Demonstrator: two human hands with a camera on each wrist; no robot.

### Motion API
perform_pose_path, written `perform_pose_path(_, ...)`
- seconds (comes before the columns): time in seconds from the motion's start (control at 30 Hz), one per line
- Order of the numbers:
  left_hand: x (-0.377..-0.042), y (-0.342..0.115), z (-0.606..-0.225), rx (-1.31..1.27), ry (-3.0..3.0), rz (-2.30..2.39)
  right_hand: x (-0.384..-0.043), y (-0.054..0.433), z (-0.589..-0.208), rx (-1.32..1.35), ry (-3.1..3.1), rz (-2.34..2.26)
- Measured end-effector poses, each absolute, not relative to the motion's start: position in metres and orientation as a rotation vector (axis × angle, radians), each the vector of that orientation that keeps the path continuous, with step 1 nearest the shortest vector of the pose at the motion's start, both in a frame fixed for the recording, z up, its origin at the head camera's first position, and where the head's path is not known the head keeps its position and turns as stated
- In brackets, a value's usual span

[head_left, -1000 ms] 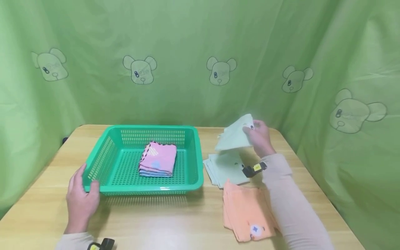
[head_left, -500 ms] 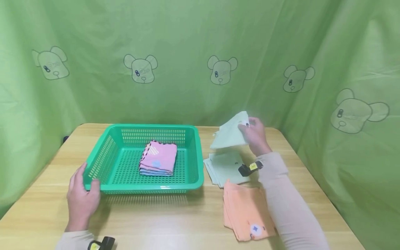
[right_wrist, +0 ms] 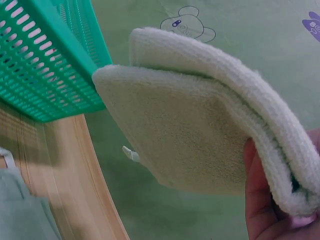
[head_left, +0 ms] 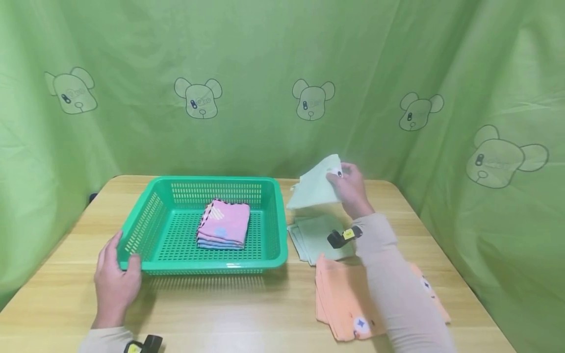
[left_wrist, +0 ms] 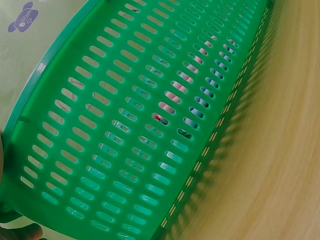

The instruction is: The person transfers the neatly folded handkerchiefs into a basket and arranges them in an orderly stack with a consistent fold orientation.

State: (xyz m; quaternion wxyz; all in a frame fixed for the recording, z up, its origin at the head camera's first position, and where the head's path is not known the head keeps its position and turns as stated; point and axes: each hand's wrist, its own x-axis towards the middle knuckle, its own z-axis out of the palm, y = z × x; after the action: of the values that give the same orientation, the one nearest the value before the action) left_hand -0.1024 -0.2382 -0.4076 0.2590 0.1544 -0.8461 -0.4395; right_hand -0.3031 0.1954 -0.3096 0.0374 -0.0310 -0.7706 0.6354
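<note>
My right hand (head_left: pixel 351 189) pinches a folded pale green towel (head_left: pixel 314 184) in the air, to the right of the green plastic basket (head_left: pixel 212 266). In the right wrist view, the towel's thick folded layers (right_wrist: pixel 175 125) lie between fingers and thumb, and a small loop hangs from its edge. Below it on the table is another folded pale green towel (head_left: pixel 315 240). Folded orange towels (head_left: pixel 342 294) lie nearer, partly hidden by the right forearm. My left hand (head_left: pixel 115 282) grips the basket's near left corner. Inside the basket sits a stack of folded pink and blue towels (head_left: pixel 225 223).
The wooden table (head_left: pixel 212 318) bears everything. A green curtain (head_left: pixel 256 137) with printed bear heads hangs close behind its far edge and along both sides. The basket's perforated wall (left_wrist: pixel 125 115) fills much of the left wrist view.
My right hand has moved left with the pale green towel, toward the basket. More orange towel shows to the right of the forearm. The left hand and basket stay in place.
</note>
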Motion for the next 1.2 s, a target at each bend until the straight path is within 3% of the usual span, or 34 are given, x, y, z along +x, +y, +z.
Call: perform_pose_path(1.2,-0.102,-0.238,-0.409,0.406,-2.277,-1.172,-0.300,0.132,-0.298,-0.014,-2.189,2.237)
